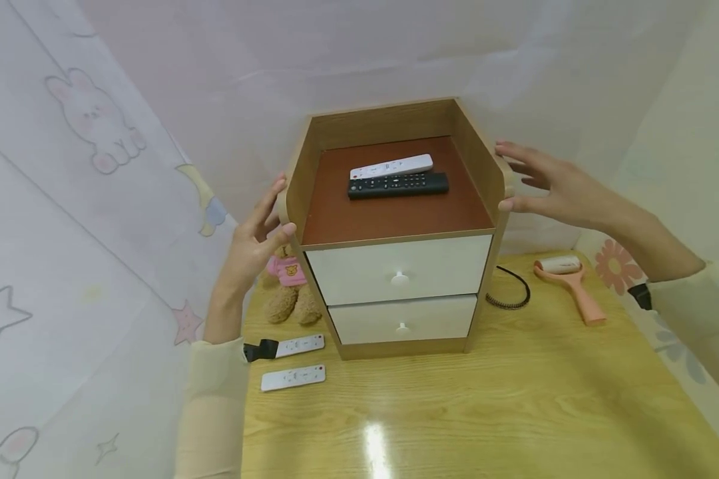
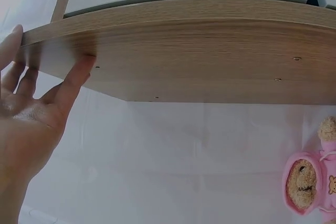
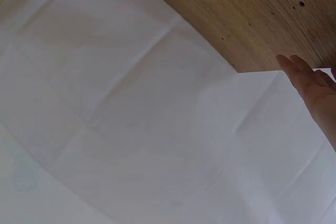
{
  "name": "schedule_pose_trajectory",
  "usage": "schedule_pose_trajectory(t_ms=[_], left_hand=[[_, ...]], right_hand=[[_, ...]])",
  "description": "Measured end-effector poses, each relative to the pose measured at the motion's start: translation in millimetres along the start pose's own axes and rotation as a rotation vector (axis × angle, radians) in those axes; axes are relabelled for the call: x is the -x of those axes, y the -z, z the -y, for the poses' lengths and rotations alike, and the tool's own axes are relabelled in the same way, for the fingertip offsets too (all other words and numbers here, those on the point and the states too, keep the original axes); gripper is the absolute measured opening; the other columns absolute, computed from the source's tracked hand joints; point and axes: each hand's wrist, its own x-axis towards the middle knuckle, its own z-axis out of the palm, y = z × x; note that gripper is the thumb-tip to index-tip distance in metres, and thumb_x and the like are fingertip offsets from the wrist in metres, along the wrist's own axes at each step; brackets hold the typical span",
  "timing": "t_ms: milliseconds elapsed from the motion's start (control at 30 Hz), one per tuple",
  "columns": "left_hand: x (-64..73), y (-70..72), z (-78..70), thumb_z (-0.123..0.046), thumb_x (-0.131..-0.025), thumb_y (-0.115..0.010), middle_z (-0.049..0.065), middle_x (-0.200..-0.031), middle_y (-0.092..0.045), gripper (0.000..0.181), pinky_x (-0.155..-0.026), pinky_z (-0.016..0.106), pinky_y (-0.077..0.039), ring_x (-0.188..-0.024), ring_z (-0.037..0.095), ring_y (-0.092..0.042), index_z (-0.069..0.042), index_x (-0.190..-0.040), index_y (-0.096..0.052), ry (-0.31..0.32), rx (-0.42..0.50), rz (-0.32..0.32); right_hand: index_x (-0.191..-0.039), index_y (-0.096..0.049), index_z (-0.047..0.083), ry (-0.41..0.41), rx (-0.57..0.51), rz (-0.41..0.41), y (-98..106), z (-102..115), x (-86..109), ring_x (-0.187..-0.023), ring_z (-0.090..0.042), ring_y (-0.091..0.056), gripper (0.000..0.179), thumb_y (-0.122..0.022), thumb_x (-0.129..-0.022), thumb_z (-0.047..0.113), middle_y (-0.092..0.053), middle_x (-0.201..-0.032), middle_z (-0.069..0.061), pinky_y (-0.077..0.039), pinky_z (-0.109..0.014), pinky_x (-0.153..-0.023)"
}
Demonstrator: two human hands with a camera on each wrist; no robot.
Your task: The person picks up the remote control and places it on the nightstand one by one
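A small wooden cabinet (image 1: 359, 283) with two white drawers stands on the table, both drawers closed. My left hand (image 1: 248, 253) is at the upper part of its left side, fingers extended along the panel and thumb by the front edge. In the left wrist view, fingertips meet the wooden side panel (image 2: 194, 56). On the opposite side, my right hand (image 1: 566, 189) has its fingers spread beside the top of the right panel, the thumb near the front edge. A white remote control (image 1: 395, 165) and a black remote control (image 1: 398, 186) lie together on the cabinet's brown top.
Left of the cabinet sits a teddy bear (image 1: 289, 273) in pink. Two more white remotes, one farther back (image 1: 302, 344) and one nearer (image 1: 293, 378), lie in front of it. To the right are a thin black curved band (image 1: 508, 306) and an orange-handled lint roller (image 1: 584, 299).
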Motion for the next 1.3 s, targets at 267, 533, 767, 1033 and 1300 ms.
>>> schedule_pose_trajectory(t_ms=[267, 533, 767, 1033, 1300], left_hand=[[21.8, 0.4, 1.2, -0.005, -0.101, -0.046, 0.005, -0.158, -0.024, 0.054, -0.099, 0.036, -0.048, -0.133, 0.033, -0.042, -0.013, -0.152, -0.03, 0.072, 0.052, -0.061], [107.6, 2.7, 80.6, -0.017, -0.102, -0.049, 0.012, -0.144, -0.047, 0.043, -0.089, 0.041, -0.053, -0.12, 0.029, -0.056, -0.014, -0.145, -0.044, 0.339, -0.149, -0.075], [199.8, -7.9, 150.6, -0.025, -0.098, -0.057, 0.017, -0.141, -0.05, 0.042, -0.097, 0.059, -0.043, -0.123, 0.04, -0.05, -0.011, -0.138, -0.052, 0.587, -0.451, 0.083], [256.6, -26.3, 176.4, -0.007, -0.088, -0.068, 0.019, -0.136, -0.053, 0.049, -0.097, 0.057, -0.044, -0.123, 0.042, -0.05, -0.005, -0.135, -0.054, 0.645, -0.579, 0.208], [282.4, -33.4, 194.5, 0.003, -0.08, -0.074, 0.016, -0.131, -0.058, 0.05, -0.103, 0.053, -0.04, -0.122, 0.038, -0.051, -0.002, -0.128, -0.06, 0.625, -0.667, 0.276]], right_hand=[[-0.154, -0.019, 0.036, 0.0, 0.013, 0.008, 0, -5, 0.5, -0.135, -0.037, -0.038, 0.085, -0.071, -0.089, 0.014, -0.017, -0.159, 0.013, -0.045, -0.026, -0.099], [-0.154, -0.021, 0.034, 0.028, -0.052, 0.002, -6, -9, 1.8, -0.127, -0.044, -0.045, 0.088, -0.072, -0.087, 0.008, -0.018, -0.159, 0.009, -0.041, -0.004, -0.088], [-0.153, -0.024, 0.032, 0.027, -0.102, -0.023, -9, -10, 1.1, -0.125, -0.044, -0.046, 0.088, -0.073, -0.085, 0.005, -0.019, -0.159, 0.009, -0.043, -0.005, -0.086], [-0.153, -0.027, 0.024, 0.079, -0.18, -0.048, -15, -15, 0.8, -0.13, -0.042, -0.041, 0.092, -0.074, -0.08, -0.006, -0.015, -0.161, 0.005, -0.042, -0.008, -0.093], [-0.153, -0.028, 0.021, 0.093, -0.251, -0.044, -14, -19, -0.2, -0.134, -0.024, -0.041, 0.092, -0.073, -0.079, -0.01, -0.019, -0.16, 0.004, -0.044, -0.014, -0.096]])
